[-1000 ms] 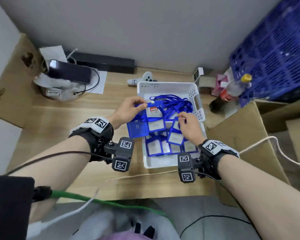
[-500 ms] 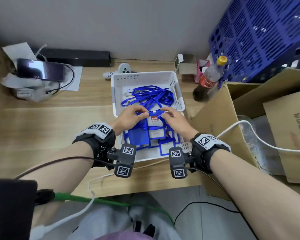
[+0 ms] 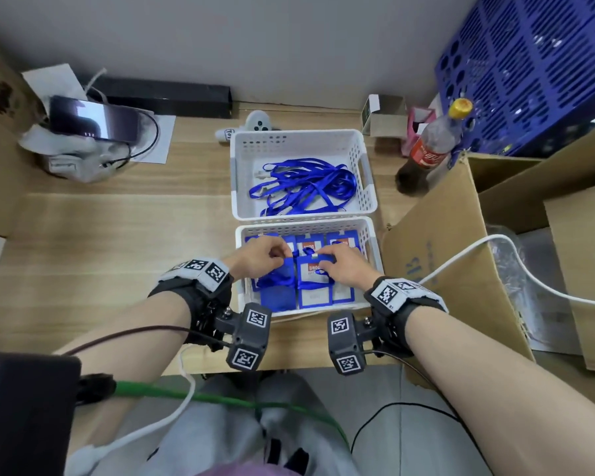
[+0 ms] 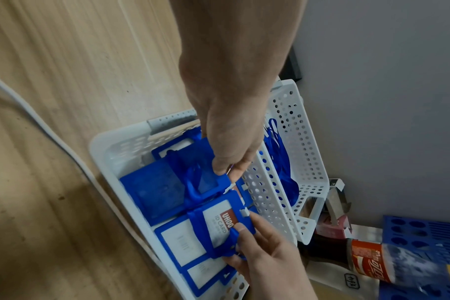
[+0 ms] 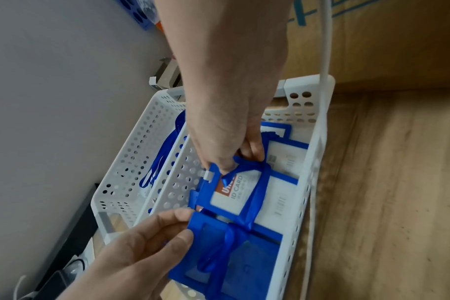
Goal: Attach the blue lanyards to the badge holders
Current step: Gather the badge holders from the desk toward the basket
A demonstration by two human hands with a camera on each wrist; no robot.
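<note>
I see two bare hands working over the nearer of two white perforated plastic baskets [image 3: 372,250] on a light wooden table [image 3: 117,235]. My left hand [image 3: 255,257] has its thumb and forefinger closed in a pinch on the top edge of a blue plastic badge holder lying face down [image 5: 234,253]; a blue ribbon lanyard [image 5: 247,207] crosses its back. My right hand [image 3: 346,264] has its fingers curled, thumb and forefinger pinching that same lanyard against the top of a second blue badge holder with a white ID card [image 4: 216,225] inside, printed red at the top. A small white clip [image 5: 209,174] sits at this holder's top edge, just beside the right fingertips. The two held holders lie side by side, touching, on top of more blue badge holders [image 3: 342,293] in the same basket. Both grips sit at the holders' far ends, close together.

The farther white basket [image 3: 358,146] holds a loose tangle of blue lanyards [image 3: 303,185], well apart from both hands. A cola bottle with a yellow cap [image 3: 433,142] stands to the right of it.
</note>
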